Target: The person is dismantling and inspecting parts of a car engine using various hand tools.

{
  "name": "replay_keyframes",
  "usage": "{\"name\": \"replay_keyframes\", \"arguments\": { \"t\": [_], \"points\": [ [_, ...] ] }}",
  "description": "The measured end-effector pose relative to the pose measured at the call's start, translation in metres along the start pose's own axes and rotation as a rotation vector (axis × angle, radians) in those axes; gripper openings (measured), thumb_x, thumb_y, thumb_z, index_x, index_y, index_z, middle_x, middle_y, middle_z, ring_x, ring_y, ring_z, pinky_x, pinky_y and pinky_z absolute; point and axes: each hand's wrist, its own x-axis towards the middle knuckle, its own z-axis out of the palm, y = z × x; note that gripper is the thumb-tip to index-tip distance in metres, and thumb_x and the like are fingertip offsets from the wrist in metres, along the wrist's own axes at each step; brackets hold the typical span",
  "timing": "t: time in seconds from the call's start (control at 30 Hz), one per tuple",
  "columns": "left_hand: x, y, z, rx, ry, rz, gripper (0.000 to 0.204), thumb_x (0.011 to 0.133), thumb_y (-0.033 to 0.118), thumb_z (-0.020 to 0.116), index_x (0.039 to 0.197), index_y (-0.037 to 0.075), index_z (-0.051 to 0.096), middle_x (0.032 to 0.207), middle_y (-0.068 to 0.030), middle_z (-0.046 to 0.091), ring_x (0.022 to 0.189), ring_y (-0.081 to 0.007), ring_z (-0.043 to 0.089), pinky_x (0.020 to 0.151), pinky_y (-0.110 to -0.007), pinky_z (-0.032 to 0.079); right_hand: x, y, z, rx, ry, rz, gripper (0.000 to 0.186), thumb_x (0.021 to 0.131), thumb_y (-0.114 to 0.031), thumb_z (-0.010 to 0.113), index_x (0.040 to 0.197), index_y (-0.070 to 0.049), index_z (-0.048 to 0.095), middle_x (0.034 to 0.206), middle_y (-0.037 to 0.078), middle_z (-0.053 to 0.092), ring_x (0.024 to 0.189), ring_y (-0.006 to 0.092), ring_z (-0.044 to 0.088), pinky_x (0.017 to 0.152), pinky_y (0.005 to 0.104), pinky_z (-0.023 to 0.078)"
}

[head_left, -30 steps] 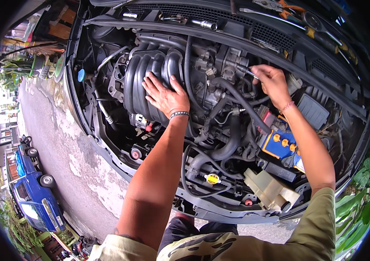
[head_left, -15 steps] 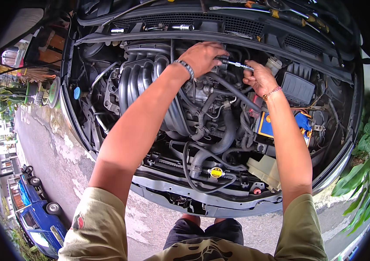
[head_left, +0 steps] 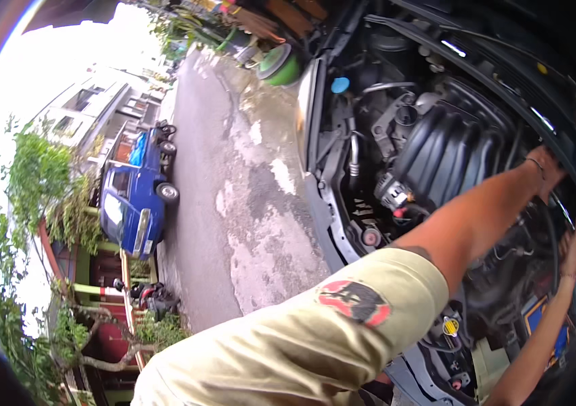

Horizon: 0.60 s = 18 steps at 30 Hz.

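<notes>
At the far right, deep in the open engine bay, my left hand [head_left: 550,173] is closed at the upper end of a slim chrome extension bar [head_left: 563,210]. My right hand [head_left: 571,249] lies lower, its fingers closed at the bar's other end. Shadow and blur hide the fingertips and where the bar meets the engine. Beside my left forearm is the black ribbed intake manifold [head_left: 452,145]. A blue and orange battery [head_left: 537,318] sits next to my right forearm.
The car's front edge [head_left: 332,223] runs between the engine and the cracked road [head_left: 234,203]. A yellow-topped radiator cap [head_left: 450,327] and a blue cap [head_left: 340,85] show in the bay. Shiny metal tools [head_left: 453,48] lie along the cowl. A blue pickup [head_left: 132,196] stands across the road.
The view has swung left, so the engine bay and both hands now appear at the right and more road shows. Both hands stay at the chrome bar.
</notes>
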Motion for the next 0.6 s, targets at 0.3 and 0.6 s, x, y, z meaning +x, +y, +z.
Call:
{"name": "replay_keyframes", "arguments": {
  "t": [0.3, 0.6],
  "points": [
    [0.015, 0.0, -0.006, -0.195, -0.141, -0.007, 0.097, 0.057, 0.074, 0.074, 0.132, 0.014, 0.061, 0.145, -0.0127, 0.05, 0.139, -0.0342, 0.04, 0.117, -0.042, 0.029, 0.017, 0.02, -0.049, 0.287, 0.045, -0.087, 0.034, 0.098, -0.037, 0.059, 0.121, -0.013, 0.061, 0.087, -0.004, 0.055, 0.075, 0.0067, 0.05, 0.071, 0.0216, 0.042],
    [-0.003, -0.013, -0.029, -0.277, -0.303, -0.08, 0.103, 0.057, 0.06, 0.082, 0.137, 0.004, 0.048, 0.136, -0.0212, 0.054, 0.131, -0.035, 0.048, 0.112, -0.044, 0.034, -0.09, -0.023, 0.055, 0.166, -0.145, -0.232, 0.017, 0.095, -0.018, 0.064, 0.107, -0.006, 0.062, 0.077, 0.0, 0.055, 0.069, 0.0097, 0.052, 0.061, 0.0258, 0.041]
  ]
}}
